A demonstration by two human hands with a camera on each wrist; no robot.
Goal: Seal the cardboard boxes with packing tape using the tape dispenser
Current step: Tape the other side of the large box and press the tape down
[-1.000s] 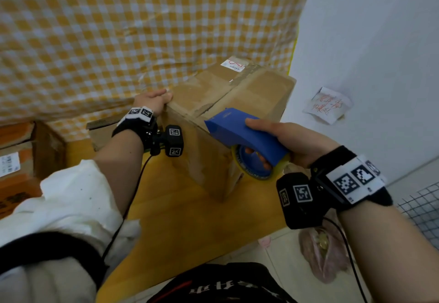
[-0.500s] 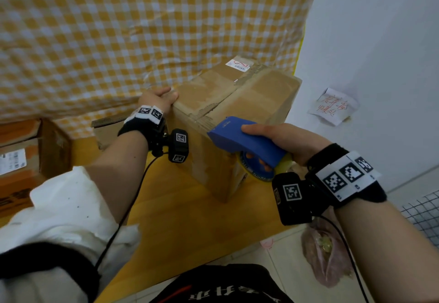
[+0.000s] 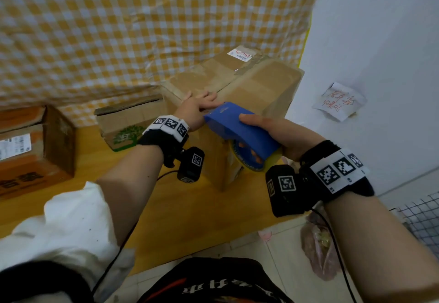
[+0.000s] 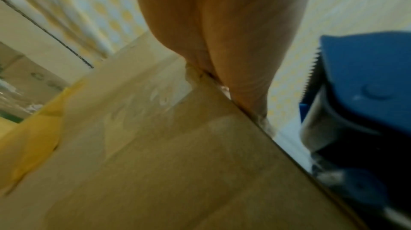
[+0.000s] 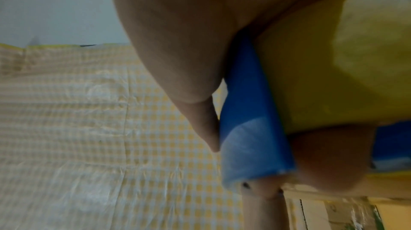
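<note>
A large worn cardboard box stands on the wooden table, its top flaps closed, old tape along the seam. My left hand lies flat on the box's top at the near edge, fingers stretched toward the seam. In the left wrist view the palm presses on the box's edge, with the dispenser's toothed blade just to its right. My right hand grips the blue tape dispenser, whose nose sits at the box's near top edge beside the left hand. The yellowish tape roll hangs under it. In the right wrist view fingers wrap the blue body and roll.
A smaller box with a green tree print sits left of the large one, and an orange box is at the far left. Checkered cloth hangs behind. A white wall with a paper note is right. A plastic bag lies on the floor.
My left hand slid right from the box's left corner to the near top edge. The right hand raised the dispenser until its nose met that edge beside the left hand.
</note>
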